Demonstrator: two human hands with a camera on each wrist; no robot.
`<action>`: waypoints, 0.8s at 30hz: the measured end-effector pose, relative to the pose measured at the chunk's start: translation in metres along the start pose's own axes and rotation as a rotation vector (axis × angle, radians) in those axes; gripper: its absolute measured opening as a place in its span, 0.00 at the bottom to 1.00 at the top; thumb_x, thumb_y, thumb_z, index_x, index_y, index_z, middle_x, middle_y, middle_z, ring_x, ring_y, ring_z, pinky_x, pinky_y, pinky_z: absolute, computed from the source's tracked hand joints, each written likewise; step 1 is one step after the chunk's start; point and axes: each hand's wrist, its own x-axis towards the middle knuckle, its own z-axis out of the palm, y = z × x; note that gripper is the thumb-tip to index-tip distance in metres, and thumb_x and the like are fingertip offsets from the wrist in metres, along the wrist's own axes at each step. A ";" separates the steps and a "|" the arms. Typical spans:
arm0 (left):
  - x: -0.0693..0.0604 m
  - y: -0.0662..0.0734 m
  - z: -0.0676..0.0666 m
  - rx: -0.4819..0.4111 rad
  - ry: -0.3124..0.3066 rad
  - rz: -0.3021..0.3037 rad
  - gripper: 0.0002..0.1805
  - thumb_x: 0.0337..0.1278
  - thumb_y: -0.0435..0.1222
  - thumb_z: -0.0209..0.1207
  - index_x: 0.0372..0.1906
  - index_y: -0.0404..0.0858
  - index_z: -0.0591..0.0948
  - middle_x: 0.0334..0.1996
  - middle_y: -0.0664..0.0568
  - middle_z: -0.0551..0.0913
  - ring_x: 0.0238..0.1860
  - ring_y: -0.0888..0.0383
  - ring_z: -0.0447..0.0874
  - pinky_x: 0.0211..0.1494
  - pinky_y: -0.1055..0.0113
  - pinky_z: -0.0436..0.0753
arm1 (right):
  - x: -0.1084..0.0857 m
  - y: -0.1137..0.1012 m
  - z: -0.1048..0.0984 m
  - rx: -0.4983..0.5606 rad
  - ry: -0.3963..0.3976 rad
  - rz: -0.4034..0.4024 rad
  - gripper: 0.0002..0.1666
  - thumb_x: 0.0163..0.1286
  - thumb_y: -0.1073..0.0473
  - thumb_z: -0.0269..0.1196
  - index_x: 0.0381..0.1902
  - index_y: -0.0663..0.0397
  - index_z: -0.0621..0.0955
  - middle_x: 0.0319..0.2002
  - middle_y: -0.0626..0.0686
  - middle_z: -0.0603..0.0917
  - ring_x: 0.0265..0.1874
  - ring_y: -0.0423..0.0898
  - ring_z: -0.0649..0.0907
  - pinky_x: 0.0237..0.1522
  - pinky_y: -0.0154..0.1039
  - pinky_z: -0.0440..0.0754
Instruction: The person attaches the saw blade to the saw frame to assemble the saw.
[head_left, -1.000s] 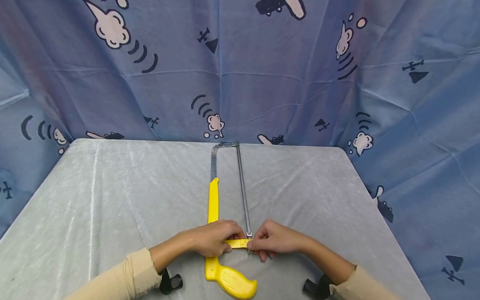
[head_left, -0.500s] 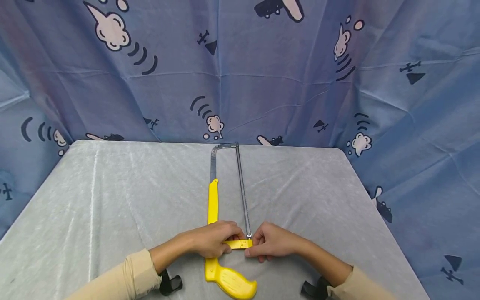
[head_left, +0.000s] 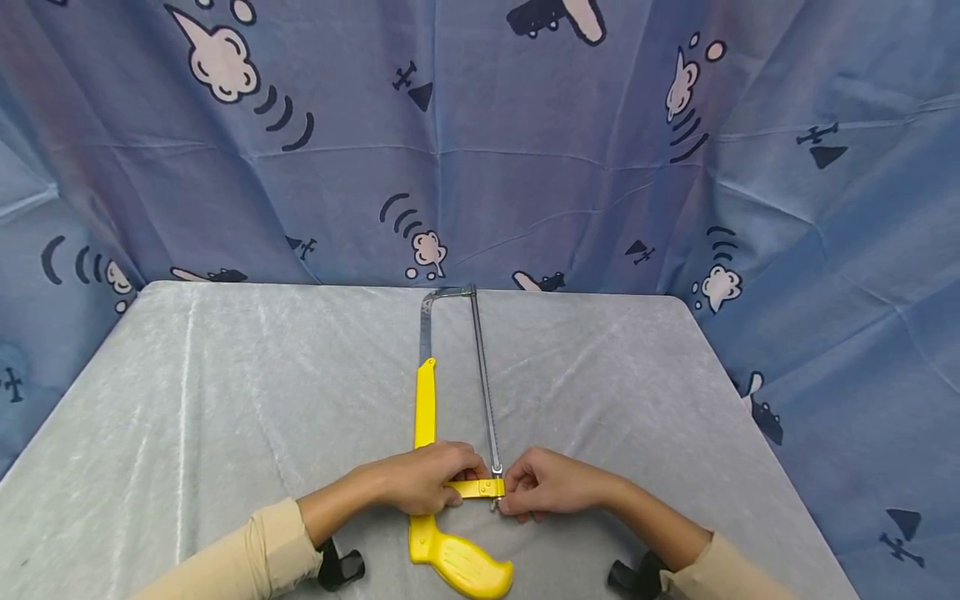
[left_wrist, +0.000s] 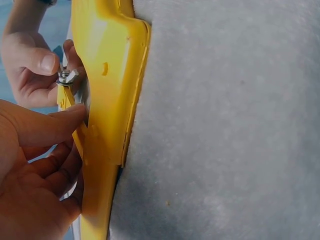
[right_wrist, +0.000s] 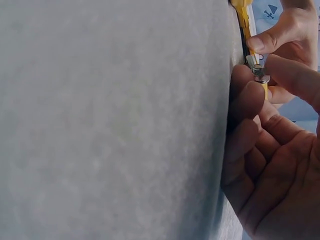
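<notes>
A hacksaw with a yellow frame and handle [head_left: 472, 565] lies on the table, its blade [head_left: 483, 387] on the right side. My left hand [head_left: 431, 477] grips the yellow crosspiece [head_left: 480, 488] near the blade's lower end. At that end is a metal wing nut [left_wrist: 67, 76], with the thumb and fingers of my right hand [head_left: 555, 482] curled around it. The right wrist view shows the wing nut [right_wrist: 256, 70] between my right thumb and fingertips; exact contact is partly hidden.
Grey cloth [head_left: 300, 358] covers the table, with light creases. A blue printed curtain [head_left: 525, 192] hangs behind and along both sides. Black wrist devices [head_left: 341, 567] sit by both sleeves.
My right thumb and fingers have shifted slightly at the wing nut, which shows more now below the crosspiece. My left hand and the hacksaw have hardly moved.
</notes>
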 end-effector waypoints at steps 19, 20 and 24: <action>0.001 0.001 -0.002 -0.045 -0.005 0.006 0.15 0.57 0.22 0.63 0.47 0.40 0.82 0.38 0.62 0.77 0.39 0.69 0.73 0.47 0.75 0.76 | -0.001 -0.005 0.004 -0.116 0.078 0.009 0.09 0.63 0.62 0.69 0.24 0.55 0.81 0.16 0.41 0.76 0.15 0.32 0.71 0.19 0.26 0.68; 0.001 0.000 -0.002 -0.043 -0.005 0.007 0.15 0.57 0.22 0.63 0.47 0.40 0.82 0.38 0.62 0.77 0.39 0.69 0.73 0.47 0.75 0.76 | -0.001 -0.005 0.004 -0.128 0.082 0.014 0.09 0.63 0.62 0.69 0.24 0.55 0.81 0.16 0.40 0.75 0.15 0.32 0.71 0.19 0.26 0.67; 0.001 0.000 -0.002 -0.037 -0.005 0.011 0.15 0.57 0.23 0.63 0.46 0.41 0.81 0.38 0.61 0.77 0.39 0.68 0.73 0.47 0.75 0.76 | 0.000 -0.007 0.006 -0.151 0.091 0.032 0.10 0.62 0.62 0.69 0.23 0.53 0.81 0.15 0.40 0.75 0.15 0.31 0.70 0.19 0.26 0.66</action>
